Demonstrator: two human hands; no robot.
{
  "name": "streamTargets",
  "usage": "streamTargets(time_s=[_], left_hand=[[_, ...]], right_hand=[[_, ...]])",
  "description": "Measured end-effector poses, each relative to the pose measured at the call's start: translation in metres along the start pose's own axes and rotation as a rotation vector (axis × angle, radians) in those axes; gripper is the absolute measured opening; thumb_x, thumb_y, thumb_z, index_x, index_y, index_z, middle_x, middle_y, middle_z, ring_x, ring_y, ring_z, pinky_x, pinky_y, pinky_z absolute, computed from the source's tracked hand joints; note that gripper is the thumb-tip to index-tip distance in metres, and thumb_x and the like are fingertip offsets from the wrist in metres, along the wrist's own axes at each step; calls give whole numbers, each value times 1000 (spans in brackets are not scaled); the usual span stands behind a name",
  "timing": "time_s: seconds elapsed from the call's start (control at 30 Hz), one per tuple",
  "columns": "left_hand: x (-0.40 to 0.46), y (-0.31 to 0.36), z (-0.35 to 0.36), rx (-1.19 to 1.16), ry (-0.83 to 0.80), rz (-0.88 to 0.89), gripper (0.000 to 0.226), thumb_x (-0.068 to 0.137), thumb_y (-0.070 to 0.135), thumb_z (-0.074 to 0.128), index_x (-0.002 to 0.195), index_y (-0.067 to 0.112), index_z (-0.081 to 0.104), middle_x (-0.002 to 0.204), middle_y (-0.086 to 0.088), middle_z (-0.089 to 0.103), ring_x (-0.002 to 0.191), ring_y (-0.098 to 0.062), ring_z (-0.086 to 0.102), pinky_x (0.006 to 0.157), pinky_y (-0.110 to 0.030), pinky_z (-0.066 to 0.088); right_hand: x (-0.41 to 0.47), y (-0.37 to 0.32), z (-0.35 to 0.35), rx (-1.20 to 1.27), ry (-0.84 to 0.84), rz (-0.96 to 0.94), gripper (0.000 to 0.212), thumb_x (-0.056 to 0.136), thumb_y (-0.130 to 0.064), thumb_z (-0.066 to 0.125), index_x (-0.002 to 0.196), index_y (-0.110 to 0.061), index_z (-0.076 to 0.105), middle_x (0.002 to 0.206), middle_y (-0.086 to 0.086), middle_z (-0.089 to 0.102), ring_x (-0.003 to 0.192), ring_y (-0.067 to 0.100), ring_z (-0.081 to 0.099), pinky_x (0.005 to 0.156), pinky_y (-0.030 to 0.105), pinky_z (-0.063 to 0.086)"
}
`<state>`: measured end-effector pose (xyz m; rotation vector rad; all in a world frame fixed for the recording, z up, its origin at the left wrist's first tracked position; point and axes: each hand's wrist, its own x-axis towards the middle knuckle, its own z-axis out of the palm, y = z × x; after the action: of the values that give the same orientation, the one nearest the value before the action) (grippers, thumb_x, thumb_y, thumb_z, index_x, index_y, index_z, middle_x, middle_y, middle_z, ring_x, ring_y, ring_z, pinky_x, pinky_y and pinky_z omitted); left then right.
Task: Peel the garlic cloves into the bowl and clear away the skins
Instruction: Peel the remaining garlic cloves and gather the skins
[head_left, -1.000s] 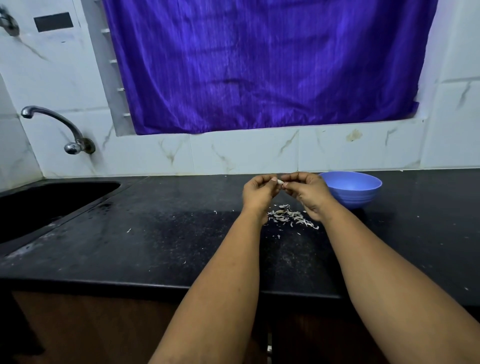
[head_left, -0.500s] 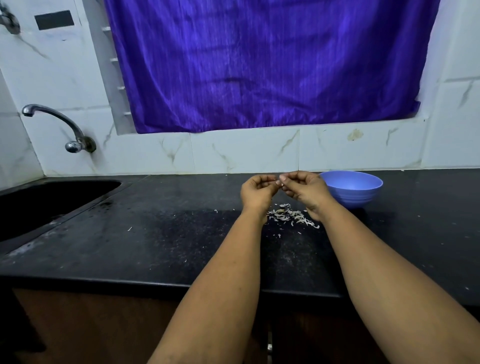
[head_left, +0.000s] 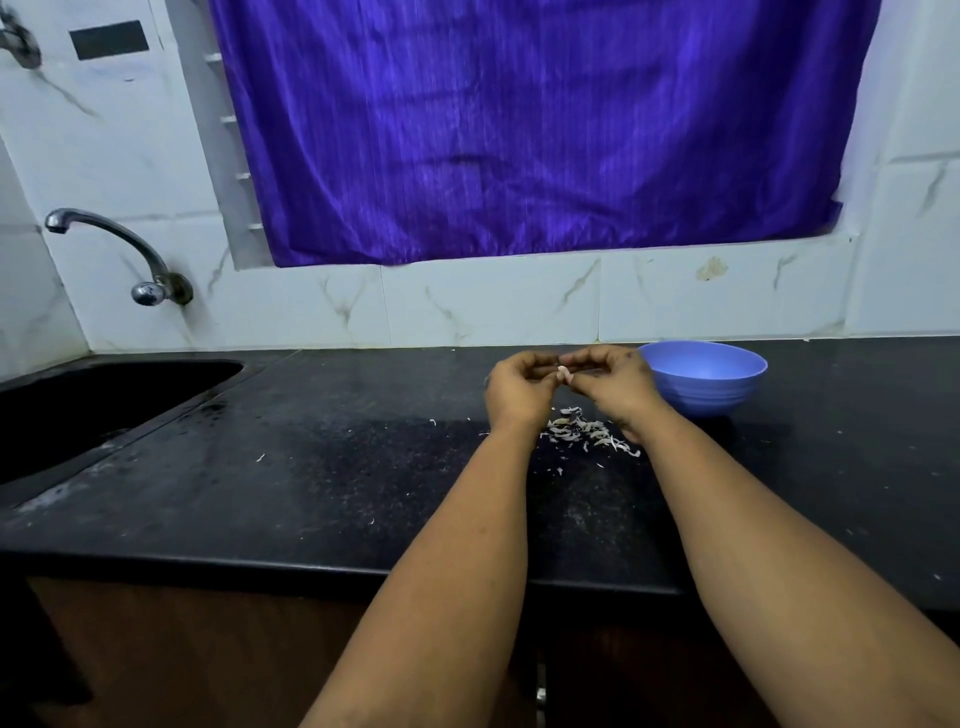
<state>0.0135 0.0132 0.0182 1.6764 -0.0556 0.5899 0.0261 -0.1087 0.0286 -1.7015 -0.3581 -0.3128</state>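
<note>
Both hands are up together just above the counter, fingers curled in toward each other. The left hand (head_left: 519, 387) and the right hand (head_left: 613, 382) are both pinching the same small pale garlic clove (head_left: 563, 372) right between their fingertips — it's tiny from here, so I honestly can't say how much skin is on it. Neither hand is touching the counter.

Directly below the hands there's a little heap of whitish papery garlic skins (head_left: 584, 431) on the black speckled stone countertop (head_left: 322, 483), with a few stray flakes scattered further left. Just beside the right hand, on its far right side, sits the round light-blue plastic bowl (head_left: 706, 379), upright on the counter — can't see what's inside from this angle.

Further out, a dark sink basin (head_left: 83, 405) is set into the left end of the counter, with a curved chrome tap (head_left: 124, 249) on the white marbled wall tiles (head_left: 493, 301) above it. A shiny purple curtain (head_left: 535, 124) hangs behind everything.
</note>
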Motion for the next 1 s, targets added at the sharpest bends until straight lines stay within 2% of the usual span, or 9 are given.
streamTargets(time_s=[0.13, 0.27, 0.4, 0.47, 0.57, 0.7, 0.87, 1.0], left_hand=[[1, 1, 0, 24, 27, -5, 16, 74, 13, 80, 81, 23, 69, 78, 0, 73, 78, -12, 70, 79, -31, 58], [2, 0, 0, 34, 44, -11, 16, 77, 6, 76, 79, 21, 69, 79, -3, 74, 78, -14, 71, 80, -34, 59], [3, -3, -1, 15, 35, -55, 14, 79, 10, 76, 77, 23, 69, 80, -5, 74, 80, -18, 71, 82, -37, 58], [2, -4, 0, 29, 5, -87, 8, 81, 13, 75, 79, 19, 71, 80, -5, 73, 80, -21, 71, 82, -41, 58], [1, -4, 0, 29, -24, -131, 13, 82, 15, 75, 73, 21, 67, 77, -5, 72, 76, -21, 69, 82, -44, 58], [2, -1, -2, 37, 6, -142, 17, 75, 20, 81, 65, 22, 68, 73, -5, 73, 69, -20, 69, 78, -45, 59], [1, 3, -4, 75, 70, -142, 25, 68, 28, 86, 63, 19, 64, 69, -1, 71, 71, -18, 70, 73, -35, 59], [0, 5, -5, 80, 136, -126, 32, 67, 31, 86, 61, 18, 57, 57, 5, 61, 54, -8, 53, 60, -24, 47]], right_hand=[[-1, 0, 0, -77, 23, -7, 26, 82, -1, 70, 78, -27, 70, 85, 1, 73, 85, 17, 68, 84, 41, 57], [-1, -2, 2, -67, 17, -1, 20, 82, 0, 70, 85, -20, 73, 86, -1, 73, 86, 12, 67, 85, 28, 56], [-2, -5, 4, 85, 0, 42, 18, 86, 3, 64, 94, -12, 70, 88, 5, 71, 84, 14, 67, 81, 22, 56], [-2, -2, 3, 65, -14, 9, 17, 83, 3, 68, 94, -10, 70, 88, 7, 71, 84, 16, 68, 82, 24, 57], [-2, 0, 1, 17, -24, -27, 25, 81, 5, 70, 84, -21, 68, 90, 7, 71, 93, 24, 69, 90, 34, 55], [-2, -2, 1, -12, -24, -38, 22, 82, 6, 68, 88, -16, 68, 90, 5, 70, 91, 21, 67, 91, 35, 54], [-2, -3, 0, 3, 8, -47, 23, 82, 4, 70, 86, -18, 69, 87, 1, 70, 87, 17, 67, 90, 33, 55], [0, -1, 0, 12, 40, -50, 24, 83, 3, 70, 85, -22, 68, 88, 1, 71, 88, 17, 68, 88, 33, 56]])
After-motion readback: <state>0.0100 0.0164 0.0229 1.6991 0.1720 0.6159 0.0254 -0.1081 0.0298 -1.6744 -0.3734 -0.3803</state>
